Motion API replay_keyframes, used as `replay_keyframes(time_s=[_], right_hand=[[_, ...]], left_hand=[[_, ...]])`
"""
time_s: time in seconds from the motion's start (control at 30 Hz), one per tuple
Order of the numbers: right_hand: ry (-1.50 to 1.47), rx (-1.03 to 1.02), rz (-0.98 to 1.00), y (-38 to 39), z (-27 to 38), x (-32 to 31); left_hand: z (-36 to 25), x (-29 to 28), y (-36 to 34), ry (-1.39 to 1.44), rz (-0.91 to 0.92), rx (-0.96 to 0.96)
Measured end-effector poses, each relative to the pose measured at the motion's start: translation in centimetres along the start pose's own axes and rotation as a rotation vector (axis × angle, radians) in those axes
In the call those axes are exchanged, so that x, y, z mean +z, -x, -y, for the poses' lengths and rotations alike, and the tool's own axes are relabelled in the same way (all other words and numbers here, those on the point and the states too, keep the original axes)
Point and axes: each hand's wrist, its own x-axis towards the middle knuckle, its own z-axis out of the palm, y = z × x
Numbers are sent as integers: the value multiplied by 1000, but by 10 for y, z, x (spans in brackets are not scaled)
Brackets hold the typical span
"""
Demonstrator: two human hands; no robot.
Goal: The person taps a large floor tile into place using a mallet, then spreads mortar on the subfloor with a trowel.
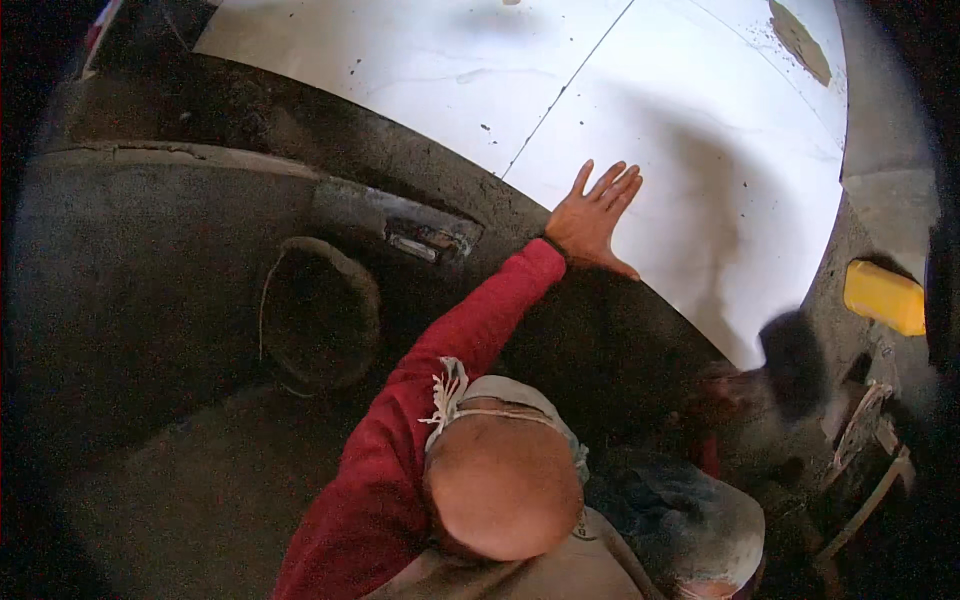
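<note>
One red sleeve (450,350) rises from the lower edge, over grey, dusty trousers (690,520) that suggest a crouch low to the ground. Around it lies a dark, gritty bed (150,330), rough and unfinished, with a ring-shaped mark (320,310) pressed into it and a small metal piece (430,240) set at its raised lip. Beyond the sleeve, the left hand (592,222) lies flat and released on the near edge of a large white tile (700,160), fingers spread and pointing away, grasping nothing. Such a splayed palm looks meant to spread weight evenly and keep the tile level where it meets the dark bed. To the right, a dark blurred shape (792,362) at the tile's edge may be the right hand, but I cannot tell whether it is clenched or loose. Near it a yellow block (885,297) sits on a grey ledge, within reach. Farther off, a thin joint (570,90) divides this tile from its neighbour.
</note>
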Motion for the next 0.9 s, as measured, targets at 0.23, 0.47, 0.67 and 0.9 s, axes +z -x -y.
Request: replay_keyframes(time_s=[0.23, 0.47, 0.67, 0.9], right_hand=[[-8, 0, 22, 9, 1, -1], [-5, -27, 24, 9, -1, -5], [-5, -25, 39, 12, -2, -4], [0, -13, 24, 15, 0, -8]], left_hand=[[-3, 0, 0, -50, 50, -10], [-6, 1, 0, -66, 39, 20], [-9, 0, 2, -43, 15, 19], [-17, -3, -1, -104, 92, 0]])
